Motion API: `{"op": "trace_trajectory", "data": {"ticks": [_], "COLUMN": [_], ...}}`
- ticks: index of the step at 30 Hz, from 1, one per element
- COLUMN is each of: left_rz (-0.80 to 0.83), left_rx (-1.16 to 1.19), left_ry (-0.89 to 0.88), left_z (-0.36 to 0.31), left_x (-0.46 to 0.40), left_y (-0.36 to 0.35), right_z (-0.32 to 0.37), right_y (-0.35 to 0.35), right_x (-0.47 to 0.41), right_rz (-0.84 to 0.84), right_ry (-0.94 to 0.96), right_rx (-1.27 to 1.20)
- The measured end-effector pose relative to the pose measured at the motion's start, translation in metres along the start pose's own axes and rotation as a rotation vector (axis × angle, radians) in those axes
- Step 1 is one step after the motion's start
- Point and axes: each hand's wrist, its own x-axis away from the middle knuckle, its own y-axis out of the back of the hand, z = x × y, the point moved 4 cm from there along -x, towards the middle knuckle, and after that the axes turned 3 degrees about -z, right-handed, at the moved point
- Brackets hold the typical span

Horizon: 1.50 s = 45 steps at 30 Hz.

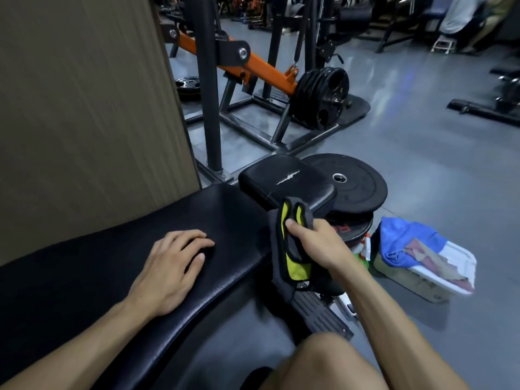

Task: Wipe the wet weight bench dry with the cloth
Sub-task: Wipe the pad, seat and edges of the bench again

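While the left hand (174, 266) rests flat and open on the weight bench (225, 220), the right hand (315, 246) grips the cloth (292, 249) bunched just off the bench's near edge. Risk: a bunched cloth may merely smear the moisture.

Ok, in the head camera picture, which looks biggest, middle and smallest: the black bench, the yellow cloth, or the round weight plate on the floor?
1. Bench, easily biggest, though nearest the camera.
2. Weight plate, partly hidden by the seat pad.
3. Cloth, bunched in the right hand, so it looks small.
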Motion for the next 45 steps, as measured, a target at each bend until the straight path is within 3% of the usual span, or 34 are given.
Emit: {"op": "trace_trajectory", "data": {"ticks": [4,10,16,23,29,36,45], "left_rz": [-0.005,-0.004,0.006,-0.011,-0.009,-0.007,-0.002], "left_rx": [-0.012,-0.018,-0.036,-0.007,-0.004,-0.026,-0.01], "left_ry": [0.002,0.014,0.006,0.028,0.033,0.0,-0.012], "left_z": [-0.001,0.002,0.004,0.006,0.005,0.003,0.003], "left_x": [0.0,0.001,0.0,-0.003,-0.003,-0.002,-0.001], "left_y": [0.001,-0.002,-0.004,-0.006,-0.005,-0.001,-0.001], "right_z": [0.043,0.045,0.073,0.123,0.127,0.098,0.04], "right_y": [0.016,-0.044,-0.084,-0.123,-0.139,-0.104,-0.045], "right_x": [-0.02,-0.036,-0.066,-0.151,-0.171,-0.137,-0.085], "right_rz": [-0.091,-0.216,-0.262,-0.198,-0.08,-0.047,-0.061], "right_ry": [0.204,0.409,0.57,0.408,0.427,0.455,0.248], "right_rx": [0.05,0.607,0.732,0.855,0.83,0.839,0.787]}}
